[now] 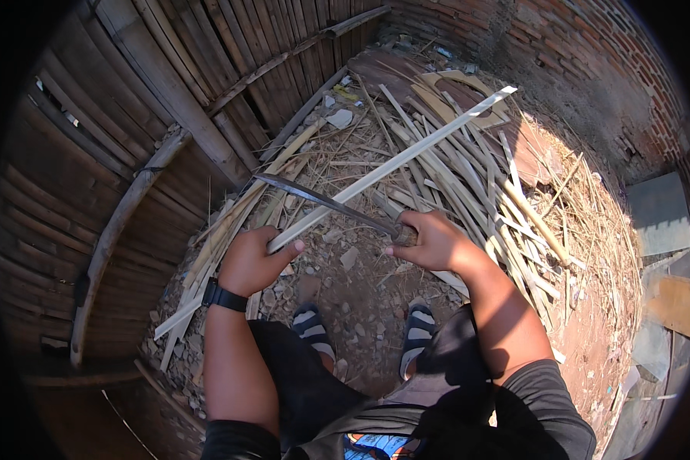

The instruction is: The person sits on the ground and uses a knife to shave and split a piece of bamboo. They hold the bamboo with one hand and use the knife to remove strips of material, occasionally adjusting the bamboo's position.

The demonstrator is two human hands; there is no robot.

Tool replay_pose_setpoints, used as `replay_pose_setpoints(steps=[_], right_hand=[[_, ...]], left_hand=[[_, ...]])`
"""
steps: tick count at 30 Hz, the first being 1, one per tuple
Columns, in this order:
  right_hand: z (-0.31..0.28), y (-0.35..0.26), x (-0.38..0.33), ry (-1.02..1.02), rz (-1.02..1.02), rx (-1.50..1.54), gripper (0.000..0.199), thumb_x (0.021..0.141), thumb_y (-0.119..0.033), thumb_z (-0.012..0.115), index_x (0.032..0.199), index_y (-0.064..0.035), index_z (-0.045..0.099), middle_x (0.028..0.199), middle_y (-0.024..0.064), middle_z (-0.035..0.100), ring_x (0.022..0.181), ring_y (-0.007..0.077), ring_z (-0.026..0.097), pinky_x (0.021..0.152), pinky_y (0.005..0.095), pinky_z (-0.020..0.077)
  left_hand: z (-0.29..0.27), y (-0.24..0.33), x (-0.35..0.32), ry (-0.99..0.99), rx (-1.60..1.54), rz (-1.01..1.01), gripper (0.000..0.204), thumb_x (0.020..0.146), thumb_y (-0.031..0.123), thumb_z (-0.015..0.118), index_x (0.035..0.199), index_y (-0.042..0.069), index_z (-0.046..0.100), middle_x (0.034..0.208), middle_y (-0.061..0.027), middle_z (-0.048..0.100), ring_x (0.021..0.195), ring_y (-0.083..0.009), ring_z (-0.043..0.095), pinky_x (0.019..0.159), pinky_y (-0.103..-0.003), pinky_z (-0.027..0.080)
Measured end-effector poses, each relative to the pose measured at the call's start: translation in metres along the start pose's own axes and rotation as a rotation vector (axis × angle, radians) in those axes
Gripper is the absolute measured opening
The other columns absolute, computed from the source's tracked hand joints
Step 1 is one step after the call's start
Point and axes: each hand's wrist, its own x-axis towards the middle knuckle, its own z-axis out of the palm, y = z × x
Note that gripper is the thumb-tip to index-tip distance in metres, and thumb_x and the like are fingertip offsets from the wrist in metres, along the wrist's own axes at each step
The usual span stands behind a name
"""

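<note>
fence: weathered wooden slats filling the upper left of the frame
wall: red brick, upper right
pile: split bamboo strips at centre right
ground: dirt with small stones, lower centre

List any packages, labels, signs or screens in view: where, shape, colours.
No signs or screens.
Possible wrapper scraps: small, yellowish, in the debris at the foot of the bamboo fence; too small to be sure.
Printed blue-and-white item: bottom edge, at the person's lap, mostly hidden.
</note>
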Motion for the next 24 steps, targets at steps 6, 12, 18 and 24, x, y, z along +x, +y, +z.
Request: replay_pose_setpoints(steps=[6, 12, 18, 24], right_hand=[[-0.002, 0.042, 0.009, 0.269, 0.128, 0.180, 0.054, 0.080, -0.036, 0.078, 0.114, 0.0038, 0.066, 0.083, 0.0227, 0.070, 0.084, 0.0370, 0.070, 0.079, 0.0421, 0.0533], [0.019, -0.024, 0.006, 0.080, 0.007, -0.058, 0.043, 0.079, -0.025, 0.074, 0.116, -0.0049, 0.066, 0.085, 0.0214, 0.070, 0.086, 0.0418, 0.068, 0.079, 0.0458, 0.0532], [0.007, 0.042, 0.020, 0.176, 0.194, 0.062, 0.037, 0.084, -0.030, 0.073, 0.112, -0.0054, 0.067, 0.086, 0.0234, 0.069, 0.089, 0.0405, 0.067, 0.080, 0.0467, 0.0516], [0.018, 0.003, 0.008, 0.139, 0.039, -0.187, 0.039, 0.084, -0.033, 0.074, 0.107, -0.0032, 0.067, 0.083, 0.0218, 0.069, 0.084, 0.0383, 0.068, 0.078, 0.0451, 0.0523]], left_hand=[[-0.007, 0.011, 0.003, -0.009, 0.143, -0.006, 0.060, 0.081, 0.058, 0.075, 0.082, -0.002, 0.068, 0.064, -0.0174, 0.062, 0.062, -0.0331, 0.064, 0.060, -0.044, 0.049], [0.000, 0.004, 0.005, 0.022, 0.080, 0.026, 0.061, 0.082, 0.057, 0.074, 0.081, -0.003, 0.066, 0.064, -0.0187, 0.061, 0.063, -0.0357, 0.064, 0.061, -0.044, 0.049], [0.002, 0.011, 0.005, 0.030, 0.177, -0.013, 0.057, 0.083, 0.055, 0.074, 0.080, -0.001, 0.065, 0.065, -0.0196, 0.062, 0.065, -0.0391, 0.064, 0.062, -0.047, 0.049], [0.007, 0.012, 0.006, 0.064, 0.206, 0.012, 0.051, 0.079, 0.045, 0.081, 0.084, -0.003, 0.066, 0.064, -0.0198, 0.060, 0.060, -0.0353, 0.062, 0.059, -0.044, 0.047]])
